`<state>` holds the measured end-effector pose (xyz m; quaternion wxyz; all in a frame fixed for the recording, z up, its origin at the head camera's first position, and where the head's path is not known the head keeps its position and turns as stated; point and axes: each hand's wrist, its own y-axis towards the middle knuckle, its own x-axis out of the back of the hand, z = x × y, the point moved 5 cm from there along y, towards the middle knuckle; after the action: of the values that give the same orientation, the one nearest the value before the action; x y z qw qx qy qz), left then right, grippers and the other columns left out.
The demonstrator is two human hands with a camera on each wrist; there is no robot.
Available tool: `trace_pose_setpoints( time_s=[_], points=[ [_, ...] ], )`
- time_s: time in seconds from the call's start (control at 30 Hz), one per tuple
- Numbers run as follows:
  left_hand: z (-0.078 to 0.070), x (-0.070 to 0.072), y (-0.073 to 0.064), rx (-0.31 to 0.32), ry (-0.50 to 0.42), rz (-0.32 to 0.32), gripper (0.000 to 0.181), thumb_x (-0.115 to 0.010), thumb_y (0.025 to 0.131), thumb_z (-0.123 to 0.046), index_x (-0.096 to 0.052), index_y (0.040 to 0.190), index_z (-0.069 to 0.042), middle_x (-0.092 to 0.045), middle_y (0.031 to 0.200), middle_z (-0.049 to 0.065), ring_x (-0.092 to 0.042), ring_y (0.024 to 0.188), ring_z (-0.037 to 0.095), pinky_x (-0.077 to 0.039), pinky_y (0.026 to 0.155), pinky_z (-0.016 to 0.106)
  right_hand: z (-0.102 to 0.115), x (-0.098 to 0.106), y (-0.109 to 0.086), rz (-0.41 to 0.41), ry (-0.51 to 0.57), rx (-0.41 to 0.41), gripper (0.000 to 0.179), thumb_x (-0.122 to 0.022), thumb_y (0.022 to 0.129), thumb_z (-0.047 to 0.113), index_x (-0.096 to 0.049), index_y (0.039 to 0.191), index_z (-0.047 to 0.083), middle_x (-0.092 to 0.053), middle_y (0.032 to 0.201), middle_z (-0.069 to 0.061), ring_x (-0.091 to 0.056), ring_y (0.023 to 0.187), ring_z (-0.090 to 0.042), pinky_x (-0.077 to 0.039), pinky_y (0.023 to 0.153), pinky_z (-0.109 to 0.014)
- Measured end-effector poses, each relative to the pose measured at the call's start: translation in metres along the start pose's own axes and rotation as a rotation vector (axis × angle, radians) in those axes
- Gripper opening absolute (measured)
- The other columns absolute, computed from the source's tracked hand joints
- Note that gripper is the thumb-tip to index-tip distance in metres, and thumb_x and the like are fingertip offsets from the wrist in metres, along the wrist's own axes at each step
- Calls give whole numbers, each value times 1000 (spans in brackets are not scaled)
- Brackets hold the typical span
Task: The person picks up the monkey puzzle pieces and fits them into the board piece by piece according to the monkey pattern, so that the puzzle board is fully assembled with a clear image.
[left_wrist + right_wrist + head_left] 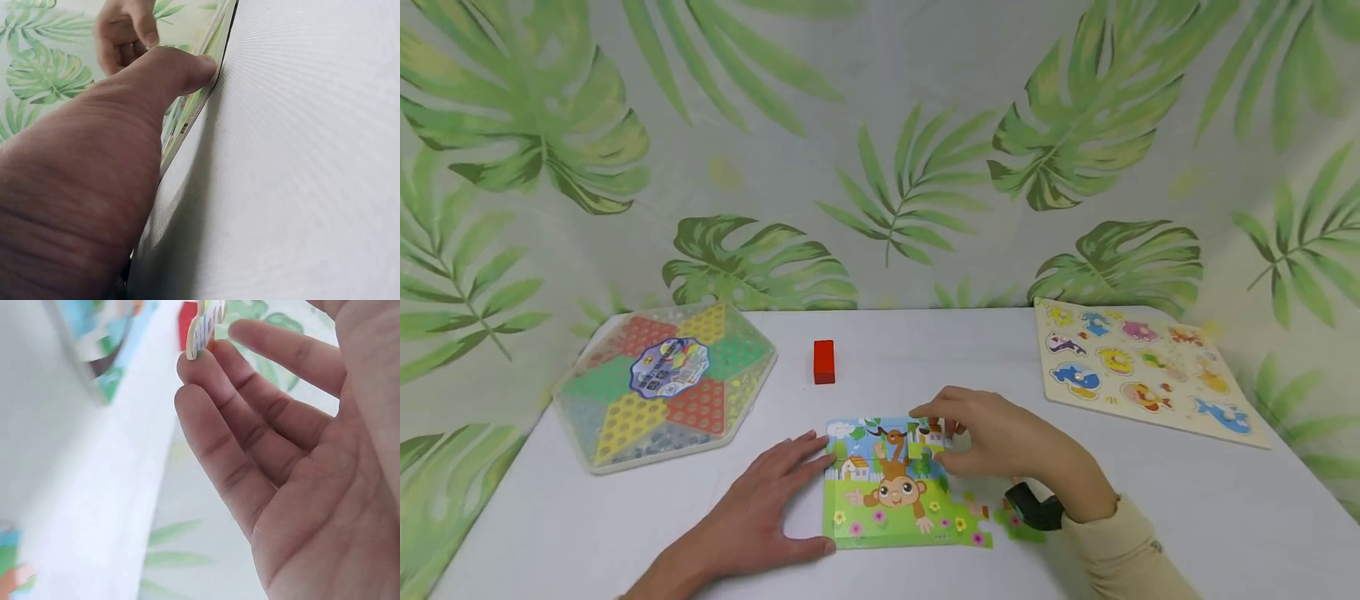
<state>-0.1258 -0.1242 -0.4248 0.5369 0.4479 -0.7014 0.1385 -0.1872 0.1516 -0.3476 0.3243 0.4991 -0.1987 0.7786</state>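
Note:
A jigsaw puzzle (883,517) with a monkey picture lies on the white table in the head view. My left hand (760,504) rests against its left edge, fingers spread and fairly straight; the left thumb (197,72) touches the board's edge in the left wrist view. Over the puzzle's upper right corner, my right hand (992,433) pinches a puzzle piece (927,437) with a house on it. The right wrist view shows that piece edge-on at the fingertips (194,365). Another loose piece (1026,531) lies right of the puzzle, partly hidden by the right wrist.
A red block (824,362) lies behind the puzzle. At the back left is a hexagonal Chinese checkers board (647,421). A wooden peg puzzle (1108,400) with sea animals lies at the back right. A leaf-patterned cloth (887,167) hangs behind the table.

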Motion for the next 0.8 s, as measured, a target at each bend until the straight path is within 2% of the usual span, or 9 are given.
trace_pose_setpoints(
  time_s=[0.17, 0.4, 0.63, 0.8],
  points=[
    [1, 1, 0, -24, 2, -21, 86, -79, 80, -63, -56, 149, -16, -47, 158, 1, -41, 149, 27, -39, 117, 51, 14, 8, 14, -19, -15, 46, 44, -75, 89, 18, -70, 132, 19, -67, 112, 7, -62, 89, -6, -56, 75, -25],
    [3, 0, -3, -5, 16, -24, 87, -77, 80, -67, -56, 149, -18, -47, 159, 0, -41, 149, 26, -37, 118, 49, 32, 15, 33, -13, 25, 65, 43, -75, 89, 18, -70, 131, 21, -66, 113, 8, -62, 91, -6, -59, 79, -32],
    [2, 0, -2, -4, 10, -14, 88, -76, 80, -67, -54, 150, -17, -46, 159, 1, -40, 149, 26, -37, 118, 49, 41, 7, 37, -20, 79, 92, 42, -74, 88, 19, -71, 130, 20, -67, 114, 6, -63, 91, -11, -59, 79, -31],
    [2, 0, 0, -9, -3, -14, 88, -76, 81, -67, -54, 150, -17, -45, 160, 0, -39, 150, 26, -38, 118, 50, 41, -7, 33, 14, 83, 87, 41, -74, 90, 21, -71, 131, 20, -66, 117, 6, -62, 92, -9, -59, 80, -29]
  ],
)
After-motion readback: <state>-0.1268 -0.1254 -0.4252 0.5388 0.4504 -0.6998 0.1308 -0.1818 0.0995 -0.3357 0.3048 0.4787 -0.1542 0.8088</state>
